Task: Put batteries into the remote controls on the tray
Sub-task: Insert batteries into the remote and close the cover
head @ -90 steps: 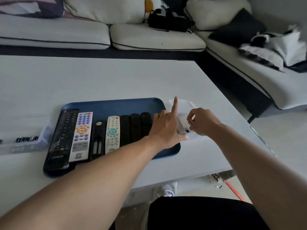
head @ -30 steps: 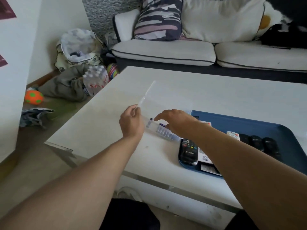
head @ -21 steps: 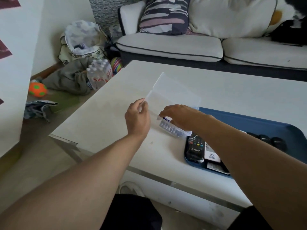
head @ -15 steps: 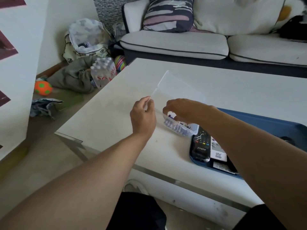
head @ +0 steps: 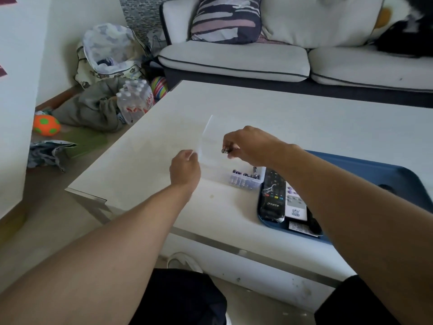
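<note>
While half a second ago the right hand (head: 249, 146) was down inside the clear battery box (head: 246, 180), it is now lifted above it, fingertips pinching what look like two batteries (head: 226, 150), though they are small and blurred. The left hand (head: 185, 168) still pinches the corner of the transparent lid (head: 206, 139), holding it raised on edge. More batteries lie in the box, which sits on the white table (head: 304, 118) touching the left end of the blue tray (head: 375, 165). On the tray lie the remote controls: a black remote (head: 271, 195) nearest the box and a white remote (head: 295, 205) beside it.
</note>
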